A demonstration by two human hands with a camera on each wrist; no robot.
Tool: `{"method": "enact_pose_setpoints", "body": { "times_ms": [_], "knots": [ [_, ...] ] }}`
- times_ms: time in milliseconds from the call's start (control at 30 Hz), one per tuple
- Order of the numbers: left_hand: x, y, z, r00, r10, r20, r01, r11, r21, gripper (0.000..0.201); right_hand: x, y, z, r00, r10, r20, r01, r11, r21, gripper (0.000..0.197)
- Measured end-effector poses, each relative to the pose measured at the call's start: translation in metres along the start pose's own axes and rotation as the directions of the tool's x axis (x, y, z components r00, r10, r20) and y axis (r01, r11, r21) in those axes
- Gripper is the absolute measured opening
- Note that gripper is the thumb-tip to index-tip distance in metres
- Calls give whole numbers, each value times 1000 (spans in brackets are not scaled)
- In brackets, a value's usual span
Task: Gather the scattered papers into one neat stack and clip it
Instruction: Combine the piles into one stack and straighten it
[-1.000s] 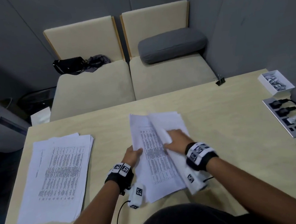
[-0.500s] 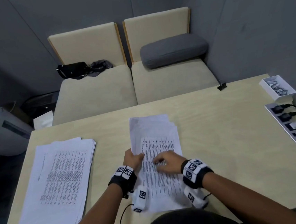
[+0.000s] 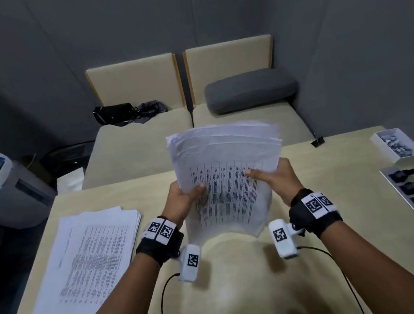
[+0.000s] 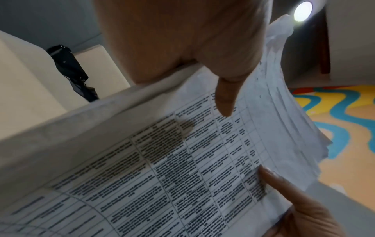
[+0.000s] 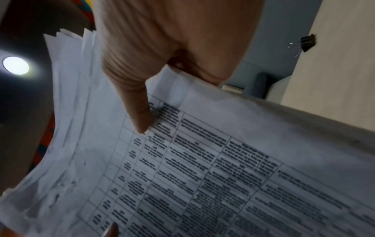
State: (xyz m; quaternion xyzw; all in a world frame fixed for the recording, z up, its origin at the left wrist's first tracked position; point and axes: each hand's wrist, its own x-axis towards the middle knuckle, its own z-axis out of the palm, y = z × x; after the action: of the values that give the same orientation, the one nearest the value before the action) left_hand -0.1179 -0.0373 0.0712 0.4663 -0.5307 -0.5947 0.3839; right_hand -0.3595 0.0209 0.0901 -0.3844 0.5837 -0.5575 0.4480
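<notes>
Your left hand (image 3: 183,197) and right hand (image 3: 280,181) each pinch a side edge of the white printed paper bundle (image 3: 226,180), raised above the pale wooden desk (image 3: 331,195); its top edges are uneven.

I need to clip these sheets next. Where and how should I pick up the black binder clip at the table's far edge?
Take the binder clip by its two wire handles, which stick up and away from its black body. Come from above with the right hand, the nearer one, and pinch the handles with thumb and fingers. It lies alone by the table edge, so nothing blocks that approach.
</notes>
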Motion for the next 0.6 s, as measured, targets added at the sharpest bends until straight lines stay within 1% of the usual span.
{"method": "enact_pose_setpoints", "body": {
  "times_ms": [100, 133, 200, 233, 300, 333, 400, 500, 600],
  "knots": [
    [-2, 8, -4, 999, 34, 16, -33, 996, -85, 40, -6, -12, 3, 998, -46, -37, 49, 996, 77, 29],
    [-5, 7, -6, 999, 33, 22, -31, 993, -113, 44, -8, -11, 3, 998, -50, -39, 52, 996, 76, 30],
    [-12, -1, -10, 999, 18, 34, -14, 992, -128, 50, -12, 2, 2, 999, -19, -29, 20, 999, 31, 31],
    [-16, -7, -12, 999, 4, 37, 0, 994, -111, 50, -12, 12, 1, 1000, 16, -20, -16, 1000, -1, 33],
    [-23, -19, -15, 998, 5, 56, -3, 999, -46, 43, -16, 31, -1, 997, 76, 13, -75, 995, -71, 41],
    [-26, -23, -16, 998, 21, 66, -22, 1000, 5, 39, -17, 37, -2, 996, 88, 30, -85, 991, -103, 45],
    [-29, -27, -17, 995, 59, 84, -66, 994, 86, 34, -19, 43, -2, 994, 88, 63, -79, 989, -124, 46],
    [-30, -23, -12, 994, 91, 69, -99, 987, 125, 40, -20, 44, 3, 992, 64, 111, -51, 992, -114, 46],
    [-26, -17, -3, 988, 123, 96, -131, 988, 86, 52, -19, 47, 14, 991, 112, 70, -102, 986, -129, 40]
  ]
}}
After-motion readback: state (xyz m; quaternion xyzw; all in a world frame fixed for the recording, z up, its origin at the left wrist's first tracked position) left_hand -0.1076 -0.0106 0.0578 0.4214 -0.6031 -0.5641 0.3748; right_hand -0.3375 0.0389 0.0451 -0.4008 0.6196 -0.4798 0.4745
